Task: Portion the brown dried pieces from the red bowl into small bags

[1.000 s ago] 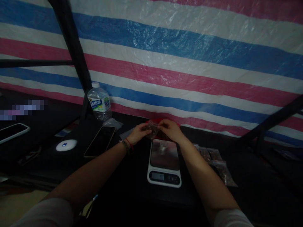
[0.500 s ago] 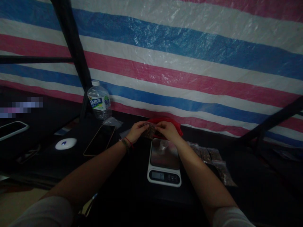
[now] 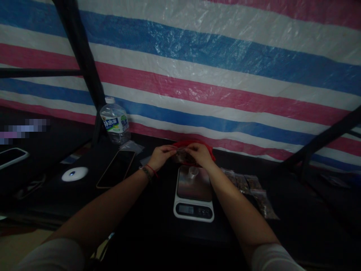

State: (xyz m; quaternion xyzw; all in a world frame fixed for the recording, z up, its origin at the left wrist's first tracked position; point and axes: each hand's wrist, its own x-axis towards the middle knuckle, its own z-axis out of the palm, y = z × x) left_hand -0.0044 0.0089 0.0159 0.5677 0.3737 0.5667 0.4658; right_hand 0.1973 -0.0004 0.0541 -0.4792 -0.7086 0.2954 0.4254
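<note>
Dim view down onto a dark bench (image 3: pixel 158 229) against a striped tarp. Far left of the hands lie a white round puck (image 3: pixel 75 174), a dark phone (image 3: pixel 116 174) and a water bottle (image 3: pixel 115 125). The left hand (image 3: pixel 161 155) and the right hand (image 3: pixel 199 153) meet above the far edge of a kitchen scale (image 3: pixel 194 194), each grip pinched shut on a small clear bag (image 3: pixel 180 155) of brown bits held between them. Just behind it sits something red (image 3: pixel 194 145). To the right of the right forearm, filled small bags (image 3: pixel 254 190) lie on the bench
</note>
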